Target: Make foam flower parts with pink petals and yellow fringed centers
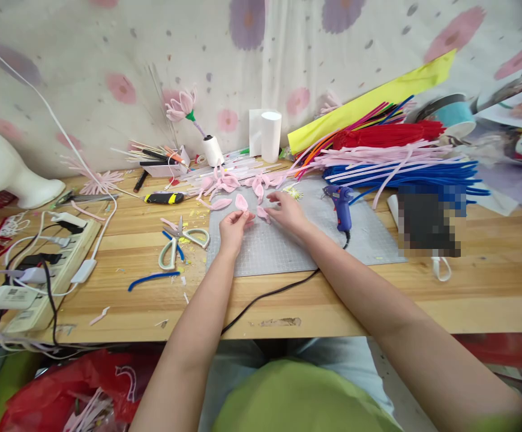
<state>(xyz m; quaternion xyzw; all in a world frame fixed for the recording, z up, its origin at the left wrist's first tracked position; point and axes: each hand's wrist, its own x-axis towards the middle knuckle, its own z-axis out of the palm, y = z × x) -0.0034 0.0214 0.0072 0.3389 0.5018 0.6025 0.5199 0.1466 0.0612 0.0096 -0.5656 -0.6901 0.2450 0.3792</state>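
My left hand (234, 230) pinches the lower end of a pink pipe-cleaner petal (241, 202), which stands up from the fingertips. To its right, my right hand (289, 212) has its fingers apart beside a second pink petal (262, 212); whether the thumb touches that petal I cannot tell. Another loose petal (221, 204) lies left of the held one. Behind the hands sit a cluster of pink petals (225, 181) and a small pale yellow tuft (293, 192). All this is over a grey cutting mat (279, 258).
On the mat's right side lies a blue glue gun (341, 207), its black cord running to the table's front. Scissors (180, 237), a utility knife (164, 198) and a power strip (58, 270) are at left. Pipe-cleaner bundles (400, 171) fill the back right.
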